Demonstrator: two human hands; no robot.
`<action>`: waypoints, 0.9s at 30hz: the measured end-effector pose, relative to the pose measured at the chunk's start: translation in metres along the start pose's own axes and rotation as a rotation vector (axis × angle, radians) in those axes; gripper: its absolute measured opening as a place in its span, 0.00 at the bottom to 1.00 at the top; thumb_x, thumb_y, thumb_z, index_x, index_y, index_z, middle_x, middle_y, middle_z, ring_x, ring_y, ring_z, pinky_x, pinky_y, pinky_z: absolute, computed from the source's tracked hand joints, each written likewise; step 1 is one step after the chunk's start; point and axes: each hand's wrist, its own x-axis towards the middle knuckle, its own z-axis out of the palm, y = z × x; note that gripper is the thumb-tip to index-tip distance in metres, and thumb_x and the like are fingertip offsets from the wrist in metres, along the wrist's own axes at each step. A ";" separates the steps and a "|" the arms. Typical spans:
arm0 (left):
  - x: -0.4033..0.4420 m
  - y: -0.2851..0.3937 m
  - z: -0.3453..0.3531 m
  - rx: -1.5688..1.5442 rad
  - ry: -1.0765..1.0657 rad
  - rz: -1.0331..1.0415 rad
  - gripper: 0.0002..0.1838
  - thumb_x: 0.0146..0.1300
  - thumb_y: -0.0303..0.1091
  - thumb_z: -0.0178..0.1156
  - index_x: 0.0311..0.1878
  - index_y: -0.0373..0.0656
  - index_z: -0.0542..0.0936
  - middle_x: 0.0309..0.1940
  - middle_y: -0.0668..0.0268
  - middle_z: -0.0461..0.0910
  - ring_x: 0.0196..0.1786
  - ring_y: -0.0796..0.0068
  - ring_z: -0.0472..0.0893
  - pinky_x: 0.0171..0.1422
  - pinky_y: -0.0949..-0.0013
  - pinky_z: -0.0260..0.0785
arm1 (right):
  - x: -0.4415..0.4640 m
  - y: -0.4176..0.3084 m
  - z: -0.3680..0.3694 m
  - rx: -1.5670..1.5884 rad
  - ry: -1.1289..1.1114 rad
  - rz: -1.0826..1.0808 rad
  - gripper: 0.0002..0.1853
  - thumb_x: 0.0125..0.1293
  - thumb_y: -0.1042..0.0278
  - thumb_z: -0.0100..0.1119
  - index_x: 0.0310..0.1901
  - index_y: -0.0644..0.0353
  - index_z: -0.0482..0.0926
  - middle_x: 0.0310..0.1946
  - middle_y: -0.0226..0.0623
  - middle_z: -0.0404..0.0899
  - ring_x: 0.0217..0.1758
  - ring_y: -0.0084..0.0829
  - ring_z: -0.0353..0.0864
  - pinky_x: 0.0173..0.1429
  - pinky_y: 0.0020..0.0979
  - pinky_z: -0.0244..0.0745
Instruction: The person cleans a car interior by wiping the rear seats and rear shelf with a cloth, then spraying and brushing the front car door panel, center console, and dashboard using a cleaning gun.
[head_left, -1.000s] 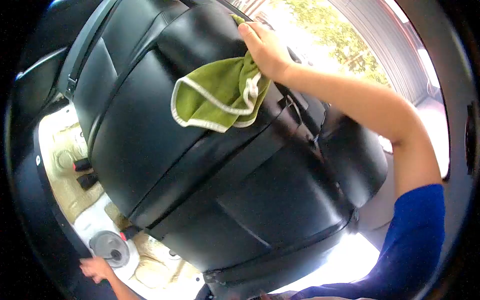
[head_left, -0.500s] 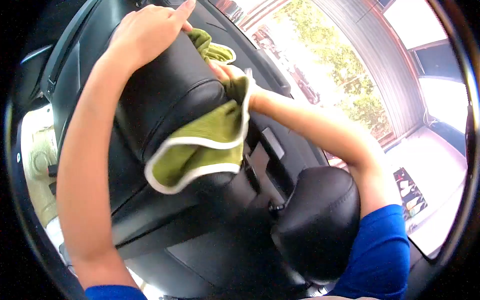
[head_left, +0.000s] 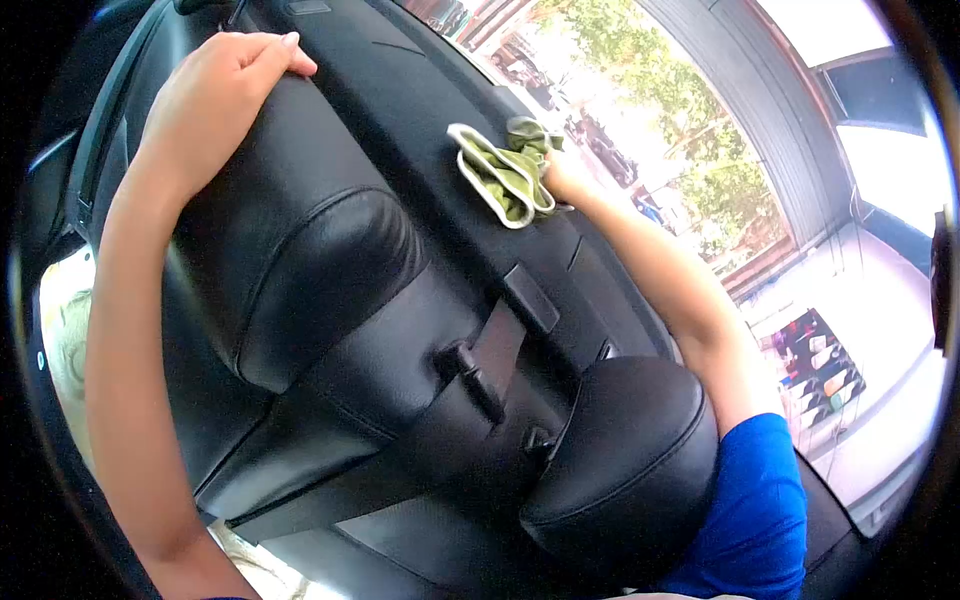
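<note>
My left hand (head_left: pixel 225 95) rests on top of a black leather seat back (head_left: pixel 310 190), its fingers curled over the far edge. Beyond the seat, on the dark shelf below the window, my right hand (head_left: pixel 568 180) holds a green cloth (head_left: pixel 495 170) with white edging. The cloth is bunched and folded, and it hides most of the fingers. My right arm reaches past a black headrest (head_left: pixel 620 445) at the lower right.
A seat belt (head_left: pixel 500 340) runs over the seat from a slot in the black rear shelf (head_left: pixel 400 100). The sloping car window (head_left: pixel 640 110) bounds the shelf on the far side. Outside, a dark board with several small items (head_left: pixel 815 365) is visible.
My right hand has carried the cloth off the seat back, away and to the right onto the rear shelf. My left hand has shifted slightly left and down in view, still on the seat.
</note>
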 end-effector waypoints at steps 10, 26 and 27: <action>0.007 -0.023 -0.008 -0.095 -0.172 0.199 0.18 0.70 0.36 0.42 0.41 0.35 0.80 0.45 0.62 0.81 0.55 0.71 0.77 0.68 0.70 0.59 | 0.033 -0.157 -0.030 0.498 0.027 -0.898 0.18 0.65 0.66 0.52 0.56 0.60 0.75 0.58 0.43 0.75 0.65 0.38 0.69 0.71 0.33 0.58; 0.002 -0.027 -0.003 -0.047 -0.077 0.101 0.19 0.73 0.39 0.43 0.39 0.35 0.80 0.46 0.62 0.81 0.56 0.69 0.77 0.67 0.71 0.60 | -0.007 0.016 0.006 -0.162 -0.093 -0.067 0.17 0.56 0.65 0.56 0.49 0.48 0.82 0.47 0.39 0.82 0.52 0.41 0.80 0.59 0.39 0.72; 0.000 -0.027 -0.004 -0.049 -0.078 0.090 0.19 0.73 0.39 0.43 0.39 0.35 0.80 0.46 0.62 0.81 0.56 0.69 0.77 0.67 0.71 0.60 | -0.006 0.021 0.002 -0.160 -0.248 0.129 0.16 0.58 0.62 0.56 0.48 0.51 0.83 0.44 0.41 0.83 0.49 0.41 0.82 0.57 0.39 0.73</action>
